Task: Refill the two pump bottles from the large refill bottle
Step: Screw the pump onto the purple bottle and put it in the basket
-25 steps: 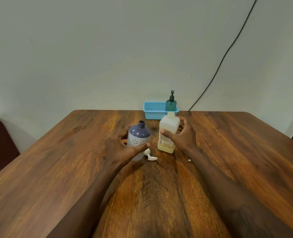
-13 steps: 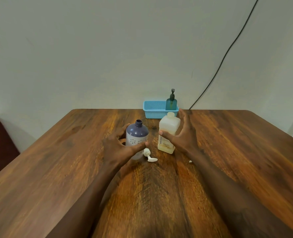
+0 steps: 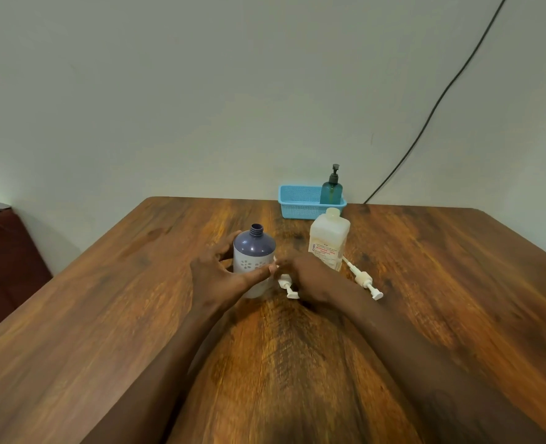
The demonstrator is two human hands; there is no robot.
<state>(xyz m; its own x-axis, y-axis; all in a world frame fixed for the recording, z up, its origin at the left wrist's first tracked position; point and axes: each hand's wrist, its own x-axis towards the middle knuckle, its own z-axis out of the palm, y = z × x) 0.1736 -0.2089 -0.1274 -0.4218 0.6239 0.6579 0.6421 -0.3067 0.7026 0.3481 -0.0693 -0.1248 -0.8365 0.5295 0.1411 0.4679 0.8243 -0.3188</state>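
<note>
A purple-and-white bottle [image 3: 254, 251] stands upright with its neck uncapped, and my left hand [image 3: 220, 277] is wrapped around its left side. Just right of it a small white pump head [image 3: 287, 285] lies on the table. My right hand [image 3: 307, 277] lies over the pump head, fingers curled onto its upper end. The white square refill bottle [image 3: 328, 241] stands free behind, with nothing on its neck. A second white pump with a long tube [image 3: 363, 278] lies to its right. A teal pump bottle [image 3: 331, 190] stands in the blue basket [image 3: 297, 200].
The wooden table [image 3: 441, 283] runs back to a pale wall, where the basket sits at the far edge. A black cable [image 3: 432, 113] hangs down the wall at the right. A dark brown seat [image 3: 2, 257] stands left of the table.
My right hand let go of the refill bottle and moved left and down onto the small pump head. The long-tubed pump, hidden before, now shows. My left hand stayed on the purple bottle.
</note>
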